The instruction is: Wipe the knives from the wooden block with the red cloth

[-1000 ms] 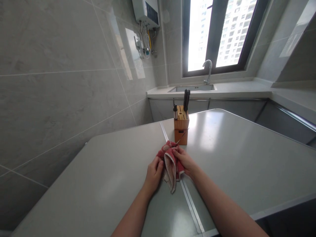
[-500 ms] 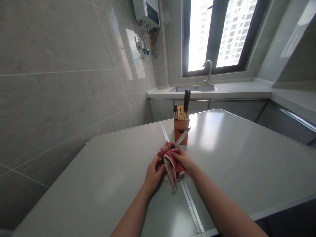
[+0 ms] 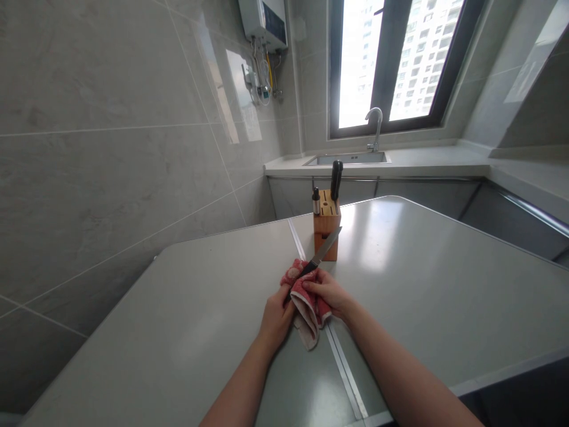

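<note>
My left hand (image 3: 278,314) is closed around the black handle end of a kitchen knife (image 3: 326,246). The blade points up and to the right, away from me, its tip in front of the wooden knife block (image 3: 328,223). A red and white towel (image 3: 306,308) wraps partly around the handle, and its folded end hangs down between my hands. My right hand (image 3: 331,292) pinches this towel on the right of the handle. In the block stand a large black-handled knife (image 3: 336,179) and a smaller dark-handled tool (image 3: 316,201).
The pale tabletop (image 3: 213,296) has a metal seam strip (image 3: 344,367) running through it. Behind it are a counter with a sink (image 3: 351,159), a faucet (image 3: 377,127) and a window (image 3: 384,65). A water heater (image 3: 264,24) hangs on the left tiled wall.
The towel has slid down toward my left hand, baring more of the black handle. The blade has turned slightly, looking darker, and my right hand has shifted a little left.
</note>
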A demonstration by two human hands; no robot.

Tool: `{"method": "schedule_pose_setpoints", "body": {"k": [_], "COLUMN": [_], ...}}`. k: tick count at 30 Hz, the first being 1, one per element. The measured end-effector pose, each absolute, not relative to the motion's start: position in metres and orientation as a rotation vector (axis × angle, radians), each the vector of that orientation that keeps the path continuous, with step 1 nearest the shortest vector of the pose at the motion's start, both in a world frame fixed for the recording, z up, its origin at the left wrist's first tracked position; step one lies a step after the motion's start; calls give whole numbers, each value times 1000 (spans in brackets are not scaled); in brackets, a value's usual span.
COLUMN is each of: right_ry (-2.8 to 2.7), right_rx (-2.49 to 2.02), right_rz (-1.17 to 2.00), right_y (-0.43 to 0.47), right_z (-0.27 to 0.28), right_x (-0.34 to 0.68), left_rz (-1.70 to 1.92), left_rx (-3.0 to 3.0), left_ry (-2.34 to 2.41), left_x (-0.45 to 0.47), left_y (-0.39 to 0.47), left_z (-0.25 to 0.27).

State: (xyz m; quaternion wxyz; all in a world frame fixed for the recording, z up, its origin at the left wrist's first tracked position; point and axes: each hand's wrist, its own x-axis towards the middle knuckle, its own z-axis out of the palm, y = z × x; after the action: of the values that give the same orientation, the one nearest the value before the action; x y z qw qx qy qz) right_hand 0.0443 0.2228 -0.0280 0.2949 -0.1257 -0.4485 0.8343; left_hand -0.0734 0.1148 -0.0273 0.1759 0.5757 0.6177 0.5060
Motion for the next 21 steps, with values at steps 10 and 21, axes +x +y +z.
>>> {"method": "schedule_pose_setpoints", "body": {"k": [10,21], "right_ry": [-1191,-910], "right_rx": [-278,-380], "right_rz": [2211,2149], "right_y": [220,229], "right_z": [-23,-23], "right_x": [45,46], "left_rz": [1395,1442], "left_rx": [1628,1608], "left_ry": [1756,1782], "left_x": [-75,-78], "left_y": [116,118], "left_z": [-32,-36]}}
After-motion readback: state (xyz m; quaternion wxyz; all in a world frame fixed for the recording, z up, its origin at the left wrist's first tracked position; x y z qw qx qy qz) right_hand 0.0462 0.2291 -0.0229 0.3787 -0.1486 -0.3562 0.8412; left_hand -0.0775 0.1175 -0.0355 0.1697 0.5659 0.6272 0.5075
